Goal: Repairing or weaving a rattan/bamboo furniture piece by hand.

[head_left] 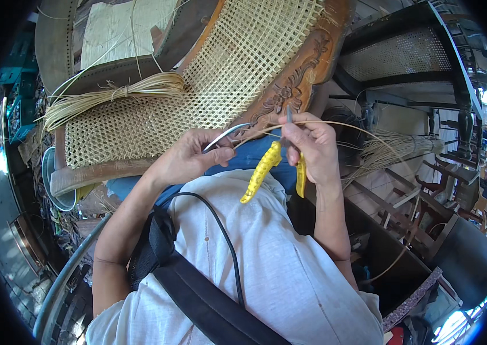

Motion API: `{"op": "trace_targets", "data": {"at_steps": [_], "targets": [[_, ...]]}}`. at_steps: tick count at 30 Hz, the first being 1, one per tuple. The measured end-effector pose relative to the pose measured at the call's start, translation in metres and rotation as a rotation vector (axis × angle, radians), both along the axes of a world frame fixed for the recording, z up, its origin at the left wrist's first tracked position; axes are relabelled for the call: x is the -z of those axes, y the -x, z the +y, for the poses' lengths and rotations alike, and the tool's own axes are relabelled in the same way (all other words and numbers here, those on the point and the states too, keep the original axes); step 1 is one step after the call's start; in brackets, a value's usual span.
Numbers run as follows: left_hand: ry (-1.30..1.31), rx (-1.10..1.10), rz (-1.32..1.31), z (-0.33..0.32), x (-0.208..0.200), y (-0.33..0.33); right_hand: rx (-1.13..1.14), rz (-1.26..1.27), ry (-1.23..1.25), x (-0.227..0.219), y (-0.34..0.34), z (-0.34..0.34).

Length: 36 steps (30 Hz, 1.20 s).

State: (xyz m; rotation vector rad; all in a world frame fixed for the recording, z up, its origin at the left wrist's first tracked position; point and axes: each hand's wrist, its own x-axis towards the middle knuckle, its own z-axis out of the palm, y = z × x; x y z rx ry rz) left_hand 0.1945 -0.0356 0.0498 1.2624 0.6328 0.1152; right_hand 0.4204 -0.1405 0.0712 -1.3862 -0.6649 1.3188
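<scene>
Near the woven panel (197, 106), your left hand (193, 155) pinched a pale strip (224, 135); your right hand (310, 145) grasped a yellow-handled tool (262, 172) and a cane strand (347, 124), which a careless squeeze could have split.

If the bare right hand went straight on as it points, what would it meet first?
Probably the brown, floral-carved wooden chair rim just beyond the right hand, though depth is unclear.

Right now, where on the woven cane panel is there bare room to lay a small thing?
The widest bare part of the woven cane panel lies between the tied cane bundle and the carved rail. A smaller patch lies between the bundle and the plain wooden edge. It is crowded around the left hand, pale strip, right hand and yellow-handled tool.
</scene>
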Motion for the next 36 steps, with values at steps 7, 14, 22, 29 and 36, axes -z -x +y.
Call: {"op": "trace_targets", "data": {"at_steps": [7,14,22,29,36], "targets": [[0.01,-0.107,0.091,0.003,-0.008,-0.012,-0.044,0.13,0.058,-0.004,0.005,0.006],[0.149,-0.185,0.087,-0.003,-0.011,-0.014,-0.243,0.014,0.11,0.0,0.029,0.005],[-0.423,-0.184,-0.053,-0.012,-0.014,-0.008,-0.122,0.082,0.0,0.005,0.026,0.008],[-0.514,-0.096,0.028,-0.012,-0.03,0.017,-0.069,0.112,-0.012,-0.002,0.011,0.011],[-0.497,-0.072,0.155,-0.012,-0.041,0.047,0.076,0.109,-0.043,-0.006,-0.013,0.011]]}}
